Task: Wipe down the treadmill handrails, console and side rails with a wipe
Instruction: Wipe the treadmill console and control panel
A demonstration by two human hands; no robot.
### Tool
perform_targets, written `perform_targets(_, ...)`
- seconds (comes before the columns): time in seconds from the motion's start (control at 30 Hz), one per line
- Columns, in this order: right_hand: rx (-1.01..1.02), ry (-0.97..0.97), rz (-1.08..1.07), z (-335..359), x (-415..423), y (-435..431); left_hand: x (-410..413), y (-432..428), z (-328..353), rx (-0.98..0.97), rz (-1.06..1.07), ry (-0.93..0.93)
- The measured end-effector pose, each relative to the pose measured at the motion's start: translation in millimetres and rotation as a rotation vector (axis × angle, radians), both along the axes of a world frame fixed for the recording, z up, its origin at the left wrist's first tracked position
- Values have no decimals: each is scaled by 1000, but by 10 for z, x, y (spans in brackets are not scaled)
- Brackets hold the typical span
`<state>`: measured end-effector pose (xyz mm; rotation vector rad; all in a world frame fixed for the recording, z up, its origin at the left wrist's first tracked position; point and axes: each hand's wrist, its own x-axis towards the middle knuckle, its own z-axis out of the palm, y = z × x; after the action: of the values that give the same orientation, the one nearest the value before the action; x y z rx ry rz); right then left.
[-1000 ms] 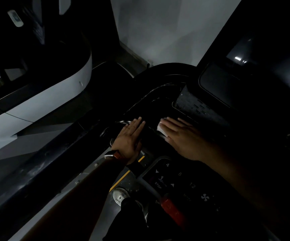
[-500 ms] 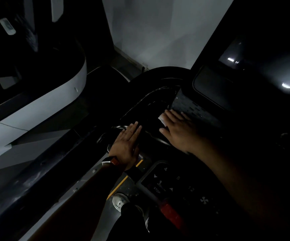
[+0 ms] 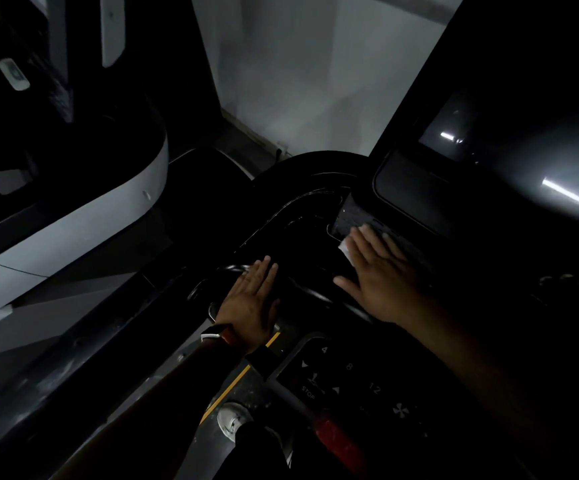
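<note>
Head view, dim lighting. Wipe [image 3: 346,250]: small, white, lying flat; only one pale edge shows beside the index finger, and the rest is covered by the fingers of the right hand [image 3: 381,277]. Location: on the treadmill console [image 3: 298,220], at the left edge of the perforated grille panel [image 3: 355,214] just below the dark screen [image 3: 523,161]. Right hand: palm down, fingers straight, thumb spread, pressing the wipe against the console; no finger curls round it. Left hand [image 3: 251,301]: flat, fingers straight and close together, resting on the glossy black tray of the console, beside the right hand and apart from the wipe; it holds nothing. A watch [image 3: 218,332] sits on the left wrist. Nearer the person is a keypad [image 3: 336,375] marked STOP, 4, 8 and 12, with a red tab [image 3: 336,436] just beside it. A white-panelled machine [image 3: 73,233] stands to the left
</note>
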<state>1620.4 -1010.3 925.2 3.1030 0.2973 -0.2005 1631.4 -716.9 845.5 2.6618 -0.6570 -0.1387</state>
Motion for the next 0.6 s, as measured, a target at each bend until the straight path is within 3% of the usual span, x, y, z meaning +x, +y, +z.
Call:
perform_targets(0.3,23,-65,92,-71,-272,-123,102,-563,80,-81,-70,-108)
perform_targets(0.6,-260,-1,125,228,556,322,166,-543,43,-38,-115,-127)
